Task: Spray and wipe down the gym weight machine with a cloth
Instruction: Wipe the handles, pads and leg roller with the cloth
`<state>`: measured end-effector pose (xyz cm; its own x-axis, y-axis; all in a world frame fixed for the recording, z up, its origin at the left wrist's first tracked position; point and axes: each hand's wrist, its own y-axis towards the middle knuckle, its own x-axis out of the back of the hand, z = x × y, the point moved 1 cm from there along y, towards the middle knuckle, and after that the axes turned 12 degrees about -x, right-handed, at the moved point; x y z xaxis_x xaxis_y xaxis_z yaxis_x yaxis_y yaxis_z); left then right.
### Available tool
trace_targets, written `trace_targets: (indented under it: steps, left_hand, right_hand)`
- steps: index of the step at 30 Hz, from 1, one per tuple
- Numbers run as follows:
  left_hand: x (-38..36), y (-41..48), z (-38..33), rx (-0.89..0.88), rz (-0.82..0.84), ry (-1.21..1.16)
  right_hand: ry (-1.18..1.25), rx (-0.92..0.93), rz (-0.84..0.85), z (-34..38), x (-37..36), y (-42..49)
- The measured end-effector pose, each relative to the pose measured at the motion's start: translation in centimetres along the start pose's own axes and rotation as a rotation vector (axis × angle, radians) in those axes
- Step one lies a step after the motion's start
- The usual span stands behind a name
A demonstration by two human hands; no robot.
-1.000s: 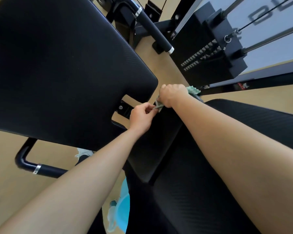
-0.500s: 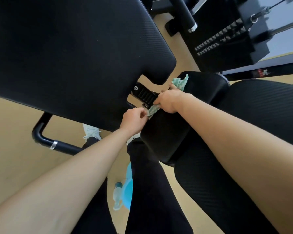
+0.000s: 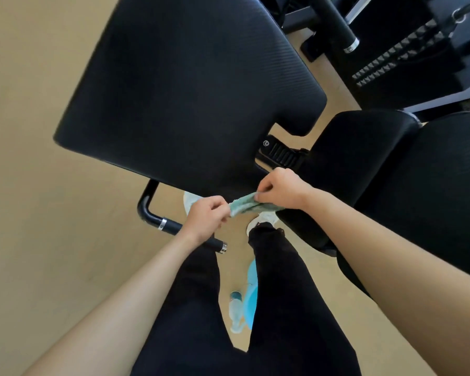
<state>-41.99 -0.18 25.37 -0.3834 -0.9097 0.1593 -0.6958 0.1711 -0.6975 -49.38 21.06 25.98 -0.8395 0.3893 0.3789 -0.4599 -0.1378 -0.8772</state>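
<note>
A small green cloth (image 3: pixel 244 206) is stretched between both hands in front of the weight machine. My left hand (image 3: pixel 205 217) pinches its left end and my right hand (image 3: pixel 280 189) grips its right end. The cloth hangs in the air just below the edge of the big black back pad (image 3: pixel 190 90). To the right lies the smaller black seat pad (image 3: pixel 347 164), with the black adjustment bracket (image 3: pixel 281 153) between the two pads. A spray bottle (image 3: pixel 235 310) with a blue part lies on the floor between my legs.
A black handle bar with silver rings (image 3: pixel 160 221) sticks out below the back pad on the left. The weight stack (image 3: pixel 396 63) and a padded roller (image 3: pixel 337 25) stand at the top right. A larger black pad (image 3: pixel 440 199) fills the right side. The floor is tan.
Both hands have lifted the cloth off the seat pad and drawn it back toward me, now stretched between them. The view has tilted down, showing my legs and the bottle.
</note>
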Motion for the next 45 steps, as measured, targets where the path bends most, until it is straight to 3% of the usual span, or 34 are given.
trace_targets:
  steps: [4, 8, 15, 19, 22, 24, 26, 29, 33, 38, 45]
  left_hand:
    - [3.2, -1.6, -1.5, -0.099, -0.151, -0.268]
    - [5.3, -2.1, -2.5, -0.142, -0.236, -0.466]
    - [8.1, -1.4, -3.2, -0.134, -0.337, -0.310]
    - [10.8, 0.5, -3.6, -0.294, -0.554, -0.003]
    - [12.9, 2.2, -4.3, -0.342, -0.817, 0.079]
    - [13.9, 3.0, -4.6, -0.402, -0.925, 0.270]
    - [14.1, 3.5, -4.7, -0.561, -0.877, 0.548]
    - [13.6, 4.5, -3.9, -0.780, -0.571, 0.877]
    - [14.2, 6.9, -2.5, -0.705, -0.269, 1.002]
    - [13.5, 9.1, -2.6, -0.538, -0.207, 1.276]
    - [10.6, 12.9, -5.3, -0.472, -0.226, 1.330]
  right_hand:
    - [0.214, 0.046, -0.034, 2.6, -0.9, -0.9]
    - [0.264, 0.116, 0.006, 4.3, -1.0, -1.2]
    - [0.447, 0.182, -0.117, 6.9, 1.4, 0.3]
    - [0.511, 0.167, -0.382, 9.6, 3.0, 2.6]
    - [0.533, 0.042, -0.806, 11.3, 2.9, 4.1]
    - [0.559, 0.027, -0.982, 12.4, 1.7, 4.3]
    - [0.559, 0.159, -0.952, 13.2, -0.6, 4.5]
    - [0.460, 0.372, -0.805, 14.1, -4.6, 5.9]
    - [0.219, 0.344, -0.686, 14.9, -7.1, 8.4]
    - [-0.010, 0.228, -0.721, 13.1, -6.2, 10.0]
    - [-0.143, 0.141, -0.737, 9.2, -1.4, 12.1]
